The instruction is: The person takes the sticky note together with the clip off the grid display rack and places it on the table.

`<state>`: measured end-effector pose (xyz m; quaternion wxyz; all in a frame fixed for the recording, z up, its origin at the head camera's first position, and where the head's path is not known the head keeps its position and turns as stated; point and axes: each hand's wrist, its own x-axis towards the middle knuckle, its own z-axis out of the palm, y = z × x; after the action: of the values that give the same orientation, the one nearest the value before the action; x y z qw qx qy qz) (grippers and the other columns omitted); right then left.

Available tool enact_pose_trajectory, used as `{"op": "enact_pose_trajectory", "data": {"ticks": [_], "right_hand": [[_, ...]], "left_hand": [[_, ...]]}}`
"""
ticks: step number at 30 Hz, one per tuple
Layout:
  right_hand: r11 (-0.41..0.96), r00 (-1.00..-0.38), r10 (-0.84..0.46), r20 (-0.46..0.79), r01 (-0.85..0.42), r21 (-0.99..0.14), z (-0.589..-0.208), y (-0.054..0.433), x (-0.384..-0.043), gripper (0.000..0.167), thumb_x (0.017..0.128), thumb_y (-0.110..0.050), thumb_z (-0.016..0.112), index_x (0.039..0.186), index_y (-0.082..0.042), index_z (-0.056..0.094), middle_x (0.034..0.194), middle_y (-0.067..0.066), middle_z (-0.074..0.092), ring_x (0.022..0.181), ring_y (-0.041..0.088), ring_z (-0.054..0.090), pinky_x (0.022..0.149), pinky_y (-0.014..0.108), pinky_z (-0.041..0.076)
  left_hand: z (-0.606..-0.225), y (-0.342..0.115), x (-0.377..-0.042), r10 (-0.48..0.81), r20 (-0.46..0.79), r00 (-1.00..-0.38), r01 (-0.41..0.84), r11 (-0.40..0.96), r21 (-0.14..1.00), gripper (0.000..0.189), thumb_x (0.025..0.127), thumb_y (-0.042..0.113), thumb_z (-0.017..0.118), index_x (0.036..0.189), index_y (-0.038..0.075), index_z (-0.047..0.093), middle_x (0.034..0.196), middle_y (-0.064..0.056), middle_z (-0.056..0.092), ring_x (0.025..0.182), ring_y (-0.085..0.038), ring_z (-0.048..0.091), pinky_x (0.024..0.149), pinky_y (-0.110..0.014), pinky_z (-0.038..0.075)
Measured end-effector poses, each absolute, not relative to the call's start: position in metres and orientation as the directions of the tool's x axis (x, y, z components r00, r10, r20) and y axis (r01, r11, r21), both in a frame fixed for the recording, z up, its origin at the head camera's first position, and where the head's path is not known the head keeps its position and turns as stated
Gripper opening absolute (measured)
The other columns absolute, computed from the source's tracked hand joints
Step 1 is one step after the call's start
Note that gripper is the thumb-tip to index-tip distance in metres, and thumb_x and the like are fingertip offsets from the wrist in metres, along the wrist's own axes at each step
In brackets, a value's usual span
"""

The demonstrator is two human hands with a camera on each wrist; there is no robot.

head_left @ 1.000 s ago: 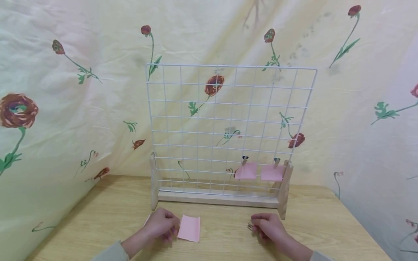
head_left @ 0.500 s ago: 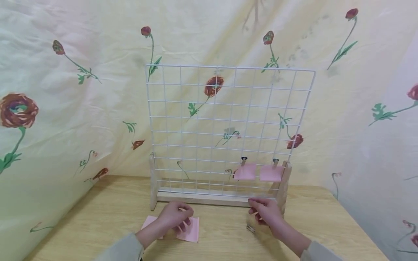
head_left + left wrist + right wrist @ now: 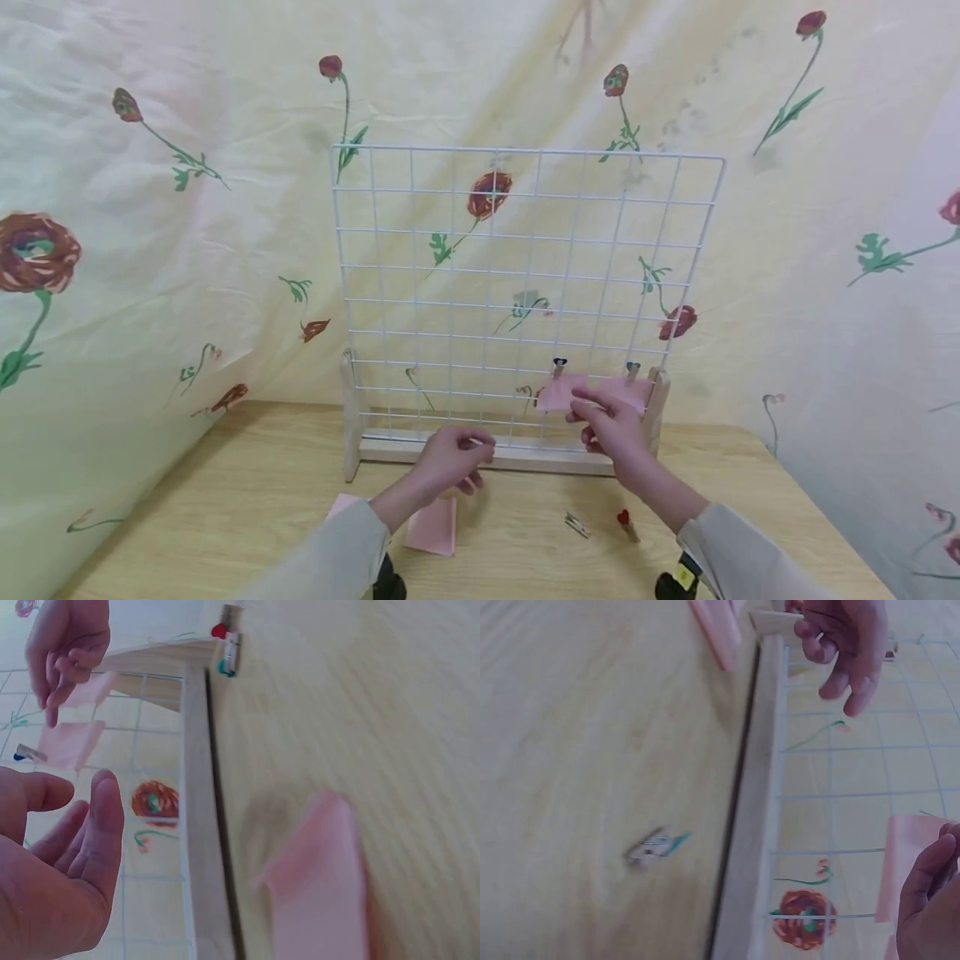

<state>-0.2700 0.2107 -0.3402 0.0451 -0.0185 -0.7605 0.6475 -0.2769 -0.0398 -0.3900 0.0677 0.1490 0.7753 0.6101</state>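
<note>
My right hand [image 3: 615,429] is raised in front of the wire grid, fingers loosely extended and holding nothing. In the head view its fingertips overlap the lower edges of two pink sheets, a left one [image 3: 553,396] and a right one [image 3: 633,392]. A small clothespin [image 3: 558,367] with a dark top holds the left sheet on the grid; another clothespin [image 3: 633,371] with a bluish-green top holds the right one. My left hand [image 3: 453,458] hovers before the grid's wooden base, fingers loosely bent with a gap between thumb and fingers, as the left wrist view shows [image 3: 67,862].
The white wire grid stands upright between wooden feet, the left foot [image 3: 351,417] nearest the left hand. On the table lie a folded pink sheet [image 3: 432,527], another pink sheet [image 3: 343,503] partly behind the left sleeve, a clothespin [image 3: 577,524] and a red-topped clothespin [image 3: 627,523].
My right hand has left the clothespins on the table and risen to the hanging sheets. My left hand has moved right and forward, away from the pink sheets on the table.
</note>
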Motion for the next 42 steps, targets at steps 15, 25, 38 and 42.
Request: {"op": "enact_pose_trajectory", "data": {"ticks": [15,25,38,42], "right_hand": [[0.098,-0.994,0.088,0.071,-0.062,-0.993,-0.318,0.198,-0.297,0.049,0.097,-0.017,0.055,0.145,-0.014,0.043,0.089,-0.005,0.07,0.059,0.006,0.052,0.057,0.02,0.047],[0.087,-0.99,0.108,0.092,-0.083,-0.993,-0.318,0.196,-0.31,0.037,0.098,-0.015,0.055,0.134,-0.006,0.055,0.081,-0.007,0.069,0.057,0.006,0.052,0.055,0.019,0.047],[0.107,-0.986,0.135,0.093,-0.079,-0.991,-0.315,0.195,-0.311,0.037,0.097,-0.012,0.056,0.134,-0.003,0.055,0.078,-0.009,0.069,0.058,0.005,0.051,0.053,0.018,0.043],[0.099,-0.984,0.152,0.088,-0.074,-0.992,-0.315,0.194,-0.311,0.036,0.097,-0.012,0.056,0.132,-0.003,0.057,0.076,-0.009,0.068,0.058,0.005,0.049,0.052,0.017,0.042]], "left_hand": [[-0.367,0.024,-0.297,0.201,0.152,-0.968,0.186,0.161,0.969,0.034,0.09,0.014,0.065,0.123,0.011,0.063,0.098,-0.007,0.069,0.053,-0.017,0.063,0.048,-0.03,0.056],[-0.365,0.047,-0.304,0.116,0.315,-0.942,0.334,0.414,0.847,0.03,0.089,0.019,0.065,0.118,0.013,0.066,0.092,-0.004,0.071,0.057,-0.006,0.06,0.048,-0.022,0.049],[-0.364,0.053,-0.312,0.02,0.373,-0.928,0.339,0.461,0.82,0.015,0.088,0.016,0.066,0.098,0.01,0.074,0.079,0.0,0.071,0.06,-0.005,0.06,0.049,-0.02,0.048],[-0.365,0.053,-0.313,0.027,0.36,-0.933,0.331,0.458,0.825,0.013,0.088,0.016,0.066,0.097,0.01,0.074,0.077,0.0,0.07,0.054,-0.004,0.058,0.046,-0.021,0.048]]}}
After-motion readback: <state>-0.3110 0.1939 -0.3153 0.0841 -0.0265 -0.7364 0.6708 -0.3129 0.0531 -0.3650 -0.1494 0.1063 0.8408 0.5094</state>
